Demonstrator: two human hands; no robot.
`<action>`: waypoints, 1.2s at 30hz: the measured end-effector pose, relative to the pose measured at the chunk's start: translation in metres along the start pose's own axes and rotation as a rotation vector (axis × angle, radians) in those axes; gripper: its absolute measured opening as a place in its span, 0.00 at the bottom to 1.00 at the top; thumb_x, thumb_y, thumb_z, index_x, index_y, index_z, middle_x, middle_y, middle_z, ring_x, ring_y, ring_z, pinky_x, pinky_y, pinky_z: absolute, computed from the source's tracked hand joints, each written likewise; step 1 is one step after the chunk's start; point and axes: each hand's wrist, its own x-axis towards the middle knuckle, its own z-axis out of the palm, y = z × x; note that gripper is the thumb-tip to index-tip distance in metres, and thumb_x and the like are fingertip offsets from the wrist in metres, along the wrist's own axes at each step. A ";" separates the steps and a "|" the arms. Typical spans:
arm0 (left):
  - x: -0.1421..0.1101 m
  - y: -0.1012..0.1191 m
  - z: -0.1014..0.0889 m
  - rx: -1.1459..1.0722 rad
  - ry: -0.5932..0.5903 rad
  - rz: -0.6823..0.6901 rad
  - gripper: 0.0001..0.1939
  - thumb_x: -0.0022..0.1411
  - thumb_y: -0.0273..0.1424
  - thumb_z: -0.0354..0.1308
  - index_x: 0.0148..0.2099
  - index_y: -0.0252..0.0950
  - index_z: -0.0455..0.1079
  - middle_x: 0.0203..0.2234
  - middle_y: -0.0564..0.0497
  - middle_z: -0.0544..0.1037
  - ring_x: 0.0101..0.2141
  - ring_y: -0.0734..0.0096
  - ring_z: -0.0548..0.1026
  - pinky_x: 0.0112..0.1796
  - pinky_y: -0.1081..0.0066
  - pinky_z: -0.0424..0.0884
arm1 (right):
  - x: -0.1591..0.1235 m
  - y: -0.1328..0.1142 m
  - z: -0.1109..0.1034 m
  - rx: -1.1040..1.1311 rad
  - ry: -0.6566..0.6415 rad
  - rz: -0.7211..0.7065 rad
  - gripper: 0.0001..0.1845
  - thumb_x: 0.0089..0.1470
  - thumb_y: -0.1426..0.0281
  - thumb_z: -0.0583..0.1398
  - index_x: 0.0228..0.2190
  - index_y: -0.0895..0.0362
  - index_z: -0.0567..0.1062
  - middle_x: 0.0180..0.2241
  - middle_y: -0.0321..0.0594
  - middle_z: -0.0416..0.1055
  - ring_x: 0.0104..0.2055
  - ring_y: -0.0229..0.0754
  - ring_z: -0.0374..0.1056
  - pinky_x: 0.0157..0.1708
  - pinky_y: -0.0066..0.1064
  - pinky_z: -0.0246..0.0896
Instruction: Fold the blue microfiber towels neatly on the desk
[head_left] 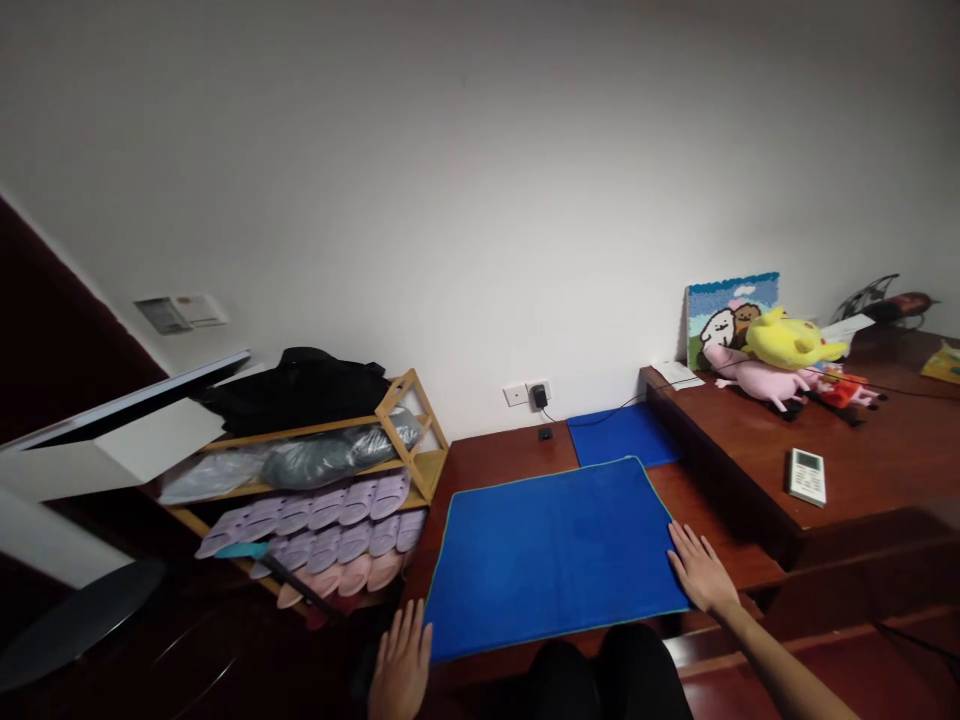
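A blue mat (555,550) with a light green edge lies flat on the dark red wooden table (495,455) in front of me. At its lower left corner rests my left hand (403,655), palm down, fingers stretched out and holding nothing. My right hand (703,568) lies flat across the right edge of the mat, its fingers extended and also bare. Behind the mat, partly under its far edge, is a second blue sheet (626,435).
On the left stands a wooden rack (429,470) with several purple slippers (356,502) and a black bag (307,390). The raised cabinet (750,445) at right bears a white remote control (807,476) and plush toys (787,340). A black plug (538,397) sits in the wall outlet.
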 end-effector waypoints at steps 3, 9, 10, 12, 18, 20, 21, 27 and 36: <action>-0.009 -0.004 -0.007 0.068 0.200 -0.098 0.35 0.72 0.38 0.32 0.69 0.29 0.65 0.66 0.37 0.70 0.69 0.48 0.60 0.66 0.44 0.57 | 0.000 -0.001 0.000 0.010 0.010 0.007 0.38 0.67 0.54 0.39 0.71 0.56 0.55 0.73 0.39 0.51 0.75 0.48 0.45 0.73 0.49 0.41; -0.002 0.129 -0.025 -0.022 0.203 0.241 0.31 0.75 0.36 0.40 0.75 0.34 0.53 0.69 0.39 0.66 0.70 0.52 0.60 0.66 0.47 0.60 | -0.001 -0.002 -0.004 0.006 -0.007 0.012 0.38 0.68 0.55 0.39 0.72 0.57 0.54 0.73 0.39 0.50 0.76 0.48 0.43 0.73 0.49 0.38; -0.003 0.162 -0.025 -0.047 0.137 0.371 0.31 0.74 0.36 0.43 0.76 0.39 0.50 0.70 0.43 0.65 0.69 0.55 0.61 0.66 0.49 0.61 | -0.001 -0.003 -0.005 0.009 -0.007 0.013 0.38 0.68 0.55 0.40 0.72 0.56 0.54 0.73 0.39 0.50 0.76 0.48 0.43 0.73 0.49 0.38; -0.006 0.219 -0.024 -0.115 -0.067 0.684 0.35 0.73 0.38 0.48 0.77 0.44 0.43 0.73 0.47 0.59 0.70 0.59 0.58 0.67 0.52 0.61 | -0.002 -0.004 -0.006 0.015 -0.002 0.012 0.37 0.68 0.55 0.39 0.72 0.56 0.54 0.73 0.39 0.50 0.76 0.48 0.43 0.73 0.50 0.37; -0.006 0.252 -0.011 -0.173 -0.250 0.679 0.42 0.69 0.38 0.57 0.78 0.45 0.40 0.74 0.46 0.56 0.71 0.54 0.56 0.67 0.48 0.63 | -0.002 -0.008 -0.015 0.020 -0.024 0.021 0.37 0.68 0.55 0.40 0.72 0.56 0.54 0.73 0.38 0.50 0.76 0.47 0.43 0.73 0.48 0.38; -0.004 0.220 -0.008 -0.163 -0.253 0.622 0.40 0.69 0.34 0.56 0.77 0.48 0.44 0.73 0.47 0.56 0.71 0.54 0.57 0.66 0.47 0.63 | -0.003 -0.009 -0.017 0.027 -0.023 0.020 0.37 0.68 0.55 0.40 0.72 0.55 0.54 0.73 0.38 0.50 0.76 0.47 0.43 0.73 0.48 0.38; -0.005 0.199 -0.008 -0.155 -0.252 0.589 0.39 0.69 0.32 0.55 0.77 0.49 0.45 0.74 0.49 0.56 0.70 0.54 0.57 0.66 0.47 0.64 | -0.003 -0.009 -0.018 0.029 -0.020 0.018 0.37 0.68 0.55 0.40 0.72 0.55 0.54 0.73 0.38 0.50 0.76 0.47 0.43 0.73 0.48 0.38; -0.015 0.057 -0.022 -0.055 -0.167 0.279 0.35 0.67 0.35 0.48 0.75 0.47 0.53 0.71 0.51 0.62 0.70 0.56 0.60 0.67 0.50 0.62 | -0.003 -0.008 -0.015 0.031 -0.001 0.010 0.37 0.68 0.55 0.40 0.71 0.57 0.55 0.73 0.40 0.52 0.75 0.48 0.44 0.73 0.48 0.39; -0.024 -0.013 -0.022 0.012 0.014 0.083 0.48 0.54 0.28 0.45 0.78 0.45 0.44 0.62 0.57 0.76 0.64 0.58 0.70 0.64 0.56 0.67 | -0.001 -0.008 -0.011 0.015 -0.011 0.021 0.38 0.67 0.54 0.40 0.71 0.57 0.55 0.73 0.38 0.51 0.75 0.47 0.44 0.73 0.47 0.39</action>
